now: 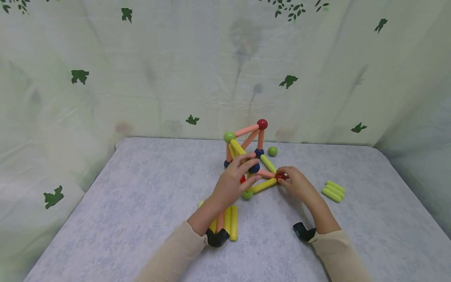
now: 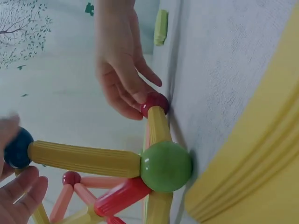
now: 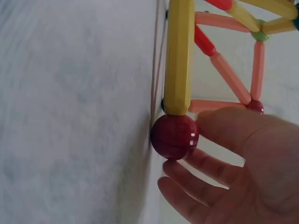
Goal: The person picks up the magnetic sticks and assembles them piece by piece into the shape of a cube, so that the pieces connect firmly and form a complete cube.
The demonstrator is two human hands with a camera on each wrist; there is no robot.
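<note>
Magnetic rod-and-ball frame (image 1: 248, 156) stands mid-table on the grey tabletop (image 1: 141, 203), and both hands are on it right now. Right hand (image 1: 297, 184) is down at the near corner, thumb and fingertips pinching the dark red ball (image 3: 174, 136) where a yellow rod (image 3: 179, 56) meets it, the ball sitting right against the table. Left hand (image 1: 232, 182) is in the middle of the frame, fingers loosely spread around a dark blue ball (image 2: 17, 148), touching rather than clamping as far as I can tell. Looks like a corner joint being seated: the red ball is being steadied while the other hand braces the frame. The next move should call for a gentle touch, keeping that yellow rod and the green ball (image 2: 165, 166) joined. Spare lime-green rods (image 1: 333, 190) lie off to the right, more yellow rods (image 1: 229, 221) near the left sleeve.
</note>
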